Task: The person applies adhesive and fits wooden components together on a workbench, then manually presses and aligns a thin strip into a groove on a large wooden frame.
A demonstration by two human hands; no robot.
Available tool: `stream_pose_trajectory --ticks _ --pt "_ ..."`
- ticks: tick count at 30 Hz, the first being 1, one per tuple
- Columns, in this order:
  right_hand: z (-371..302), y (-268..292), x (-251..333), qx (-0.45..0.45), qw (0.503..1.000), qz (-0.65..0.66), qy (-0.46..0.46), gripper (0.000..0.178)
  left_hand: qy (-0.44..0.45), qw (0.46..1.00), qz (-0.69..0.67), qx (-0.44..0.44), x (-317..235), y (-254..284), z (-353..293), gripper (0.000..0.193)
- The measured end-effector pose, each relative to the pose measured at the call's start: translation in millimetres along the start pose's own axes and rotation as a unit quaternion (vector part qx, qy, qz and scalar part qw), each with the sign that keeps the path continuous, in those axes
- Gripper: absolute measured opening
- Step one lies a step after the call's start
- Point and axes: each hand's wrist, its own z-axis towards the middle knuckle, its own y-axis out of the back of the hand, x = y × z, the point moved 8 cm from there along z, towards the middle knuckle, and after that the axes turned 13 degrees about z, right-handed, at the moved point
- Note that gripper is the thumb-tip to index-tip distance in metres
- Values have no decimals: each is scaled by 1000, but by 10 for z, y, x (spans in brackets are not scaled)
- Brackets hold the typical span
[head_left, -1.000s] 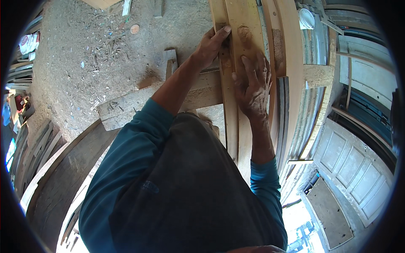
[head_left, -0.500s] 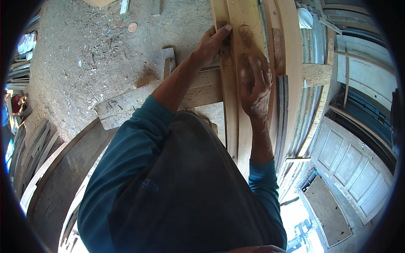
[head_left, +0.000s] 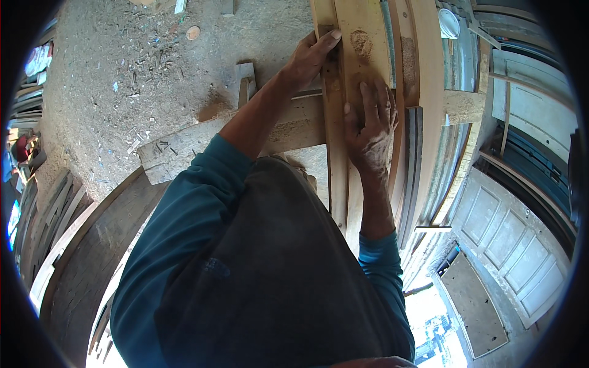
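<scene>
A long pale wooden board [head_left: 358,73] runs away from me, with a narrower wooden strip [head_left: 332,101] along its left side. My left hand [head_left: 308,60] grips the strip's left edge, thumb on top and the other fingers partly hidden at its side. Palm down on the board rests my right hand [head_left: 373,130], its fingers stretched out and apart. Nothing shows in it, though its underside is hidden. Beyond its fingertips lies a small patch of brown sawdust [head_left: 362,46].
More planks [head_left: 423,73] lie lengthwise to the right. A crosswise timber [head_left: 294,132] passes under the board. A white round container [head_left: 448,24] stands at the far right. Panelled doors [head_left: 512,239] lean farther right. Wood scraps and shavings litter the floor [head_left: 153,73]; a curved dark panel [head_left: 98,245] is lower left.
My right hand, smeared by motion and more bent before, now shows sharply with its fingers straighter and spread, slightly nearer me. My left hand keeps its hold on the strip.
</scene>
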Motion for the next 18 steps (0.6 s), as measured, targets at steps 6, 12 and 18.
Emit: stream_pose_trajectory --ticks 6,12,18 --pt "84 -42 8 -1 999 -34 -15 47 5 1000 11 2 -12 -2 -22 59" --pt "81 -24 1 -18 1000 -13 -12 46 3 999 31 -7 7 20 -17 57" --pt "56 -9 15 -43 999 6 10 41 1 999 38 7 35 42 13 57"
